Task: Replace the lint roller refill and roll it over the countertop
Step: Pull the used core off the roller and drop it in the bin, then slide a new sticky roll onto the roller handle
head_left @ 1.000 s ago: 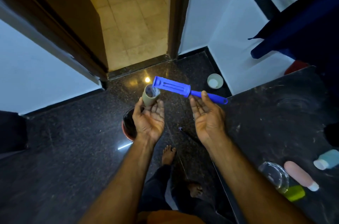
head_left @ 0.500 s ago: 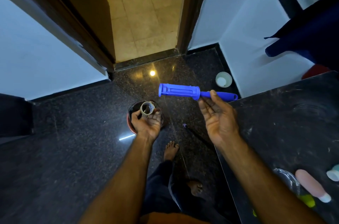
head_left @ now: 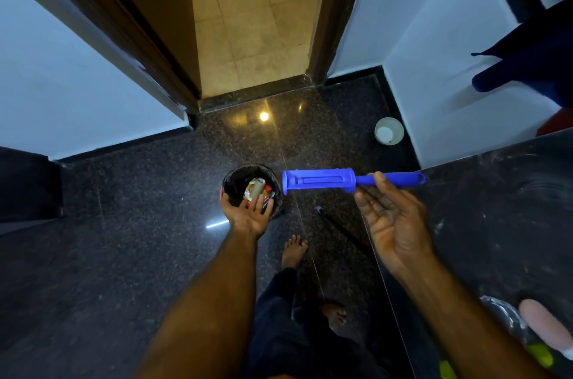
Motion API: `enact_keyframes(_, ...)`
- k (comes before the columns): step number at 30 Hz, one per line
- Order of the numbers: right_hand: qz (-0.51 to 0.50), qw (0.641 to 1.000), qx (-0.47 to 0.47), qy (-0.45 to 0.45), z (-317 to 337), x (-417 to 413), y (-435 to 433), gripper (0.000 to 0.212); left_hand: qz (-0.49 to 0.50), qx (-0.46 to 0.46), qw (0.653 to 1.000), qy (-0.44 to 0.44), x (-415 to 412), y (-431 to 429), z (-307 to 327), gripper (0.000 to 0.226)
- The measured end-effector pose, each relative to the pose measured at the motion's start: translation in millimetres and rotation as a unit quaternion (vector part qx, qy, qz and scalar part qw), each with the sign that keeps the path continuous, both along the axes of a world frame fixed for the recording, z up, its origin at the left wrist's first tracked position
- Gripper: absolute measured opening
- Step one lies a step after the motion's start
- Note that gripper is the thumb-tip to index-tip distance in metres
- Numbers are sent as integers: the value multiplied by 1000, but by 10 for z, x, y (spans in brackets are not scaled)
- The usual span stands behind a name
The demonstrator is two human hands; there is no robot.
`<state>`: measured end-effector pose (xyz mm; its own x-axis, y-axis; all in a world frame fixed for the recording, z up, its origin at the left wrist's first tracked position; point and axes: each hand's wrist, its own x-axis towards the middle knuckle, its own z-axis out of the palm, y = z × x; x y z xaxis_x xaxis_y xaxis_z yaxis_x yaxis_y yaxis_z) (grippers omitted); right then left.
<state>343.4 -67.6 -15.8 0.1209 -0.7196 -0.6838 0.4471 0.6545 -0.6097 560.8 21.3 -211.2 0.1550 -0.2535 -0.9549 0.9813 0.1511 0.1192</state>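
Observation:
A bare blue lint roller (head_left: pixel 319 181) without a refill lies level in the air, its handle pinched by my right hand (head_left: pixel 392 223) between thumb and fingers. Its empty spindle points left, above the rim of a small black-lined bin (head_left: pixel 231 183) on the floor. A grey cardboard core (head_left: pixel 256 187) lies inside the bin among wrappers. My left hand (head_left: pixel 248 212) hovers palm up over the near edge of the bin, with its fingers spread and nothing in them. The dark stone countertop (head_left: pixel 511 208) is at the right.
A pink bottle (head_left: pixel 542 329), a clear lid and something green sit at the countertop's near edge. A white cup (head_left: pixel 389 131) stands on the floor by the wall corner. An open doorway lies ahead. My bare feet stand just behind the bin.
My left hand carried the cardboard core down from the roller's tip to the bin and let it go. My right hand kept the roller, now level.

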Motion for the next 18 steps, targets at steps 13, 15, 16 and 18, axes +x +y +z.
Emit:
enact_keyframes(13,-65,997,-28,-23,227,-412,-50,12,-94,-59,994,-22,-257,-325,277,81)
enact_keyframes(15,-85,995,-36,-24,254,-521,-21,9,-114,-79,990,-28,-332,-433,353,82)
enact_keyframes(16,-95,994,-40,-25,269,-575,-1,6,-125,-92,987,-32,-379,-494,405,82)
enact_keyframes(18,-115,992,-44,-24,291,-678,44,5,-149,-123,980,-45,-481,-625,533,81)
